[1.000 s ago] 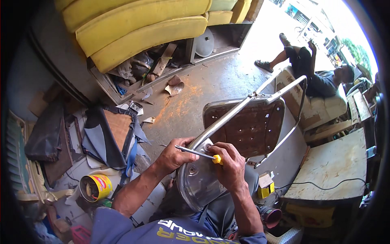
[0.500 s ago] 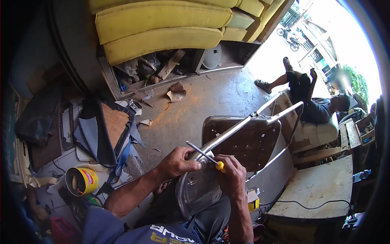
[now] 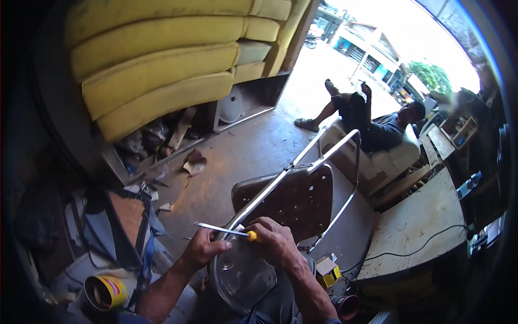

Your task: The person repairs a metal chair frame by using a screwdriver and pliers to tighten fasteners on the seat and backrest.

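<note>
Across my lap lies a metal folding chair frame (image 3: 263,198) of silver tubing, tilted away from me, with a shiny rounded panel (image 3: 243,276) at its near end. My right hand (image 3: 274,242) is closed round the yellow handle of a screwdriver (image 3: 222,229). Its long shaft points left, across the tube where it meets the panel's far edge. My left hand (image 3: 204,249) grips the frame at the panel's left edge, thumb on top, close under the shaft. Farther out, a brown panel (image 3: 286,202) with small holes sits beneath the tubes. The screwdriver's exact contact with the chair cannot be made out.
Yellow padded cushions (image 3: 162,59) are stacked at the far left. Upholstery scraps (image 3: 116,221) and a yellow tin (image 3: 105,291) lie left. At right stand a worn board (image 3: 413,227) with a cable across it and a small yellow box (image 3: 327,271). Another person (image 3: 377,127) reclines beyond the chair.
The view has swung, shifting the scene leftward and partly down. Both hands keep their holds on the chair and screwdriver, whose shaft now lies flatter across the tube.
</note>
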The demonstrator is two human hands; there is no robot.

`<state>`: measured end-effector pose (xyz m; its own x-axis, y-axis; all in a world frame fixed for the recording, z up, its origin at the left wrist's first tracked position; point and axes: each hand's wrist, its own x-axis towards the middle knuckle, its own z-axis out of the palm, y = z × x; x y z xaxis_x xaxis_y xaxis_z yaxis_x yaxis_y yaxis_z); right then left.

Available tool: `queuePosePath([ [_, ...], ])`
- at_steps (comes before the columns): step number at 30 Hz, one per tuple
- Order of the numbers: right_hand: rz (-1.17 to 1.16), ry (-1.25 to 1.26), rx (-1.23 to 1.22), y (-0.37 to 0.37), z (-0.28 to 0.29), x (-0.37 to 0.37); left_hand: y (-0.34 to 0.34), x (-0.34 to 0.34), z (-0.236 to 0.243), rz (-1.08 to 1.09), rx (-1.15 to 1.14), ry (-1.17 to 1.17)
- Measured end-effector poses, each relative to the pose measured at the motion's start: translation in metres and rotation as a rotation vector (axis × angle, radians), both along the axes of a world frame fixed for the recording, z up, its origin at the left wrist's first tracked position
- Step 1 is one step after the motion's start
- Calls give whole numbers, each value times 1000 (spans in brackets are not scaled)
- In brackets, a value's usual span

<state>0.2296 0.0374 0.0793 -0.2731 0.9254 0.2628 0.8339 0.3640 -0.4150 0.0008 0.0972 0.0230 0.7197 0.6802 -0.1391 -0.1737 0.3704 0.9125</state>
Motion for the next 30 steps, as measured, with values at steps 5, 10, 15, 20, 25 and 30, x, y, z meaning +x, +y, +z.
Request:
queuePosePath([
  [5,93,-126,-1,6,12,-1,-4,6,-2,31,-9,5],
  [10,29,34,56,0,-14,3,-1,2,3,3,-53,34],
  [15,-147,152,-19,-2,-20,-7,0,-1,0,38,-117,-67],
  [20,-278,414,-185,-19,-9,-1,3,7,2,-35,-111,-81],
  [25,-381,334,-50,-74,51,16,0,0,-3,-29,-155,-131],
  [30,-211,-157,98,-110,86,37,-1,1,-2,0,-143,-133],
])
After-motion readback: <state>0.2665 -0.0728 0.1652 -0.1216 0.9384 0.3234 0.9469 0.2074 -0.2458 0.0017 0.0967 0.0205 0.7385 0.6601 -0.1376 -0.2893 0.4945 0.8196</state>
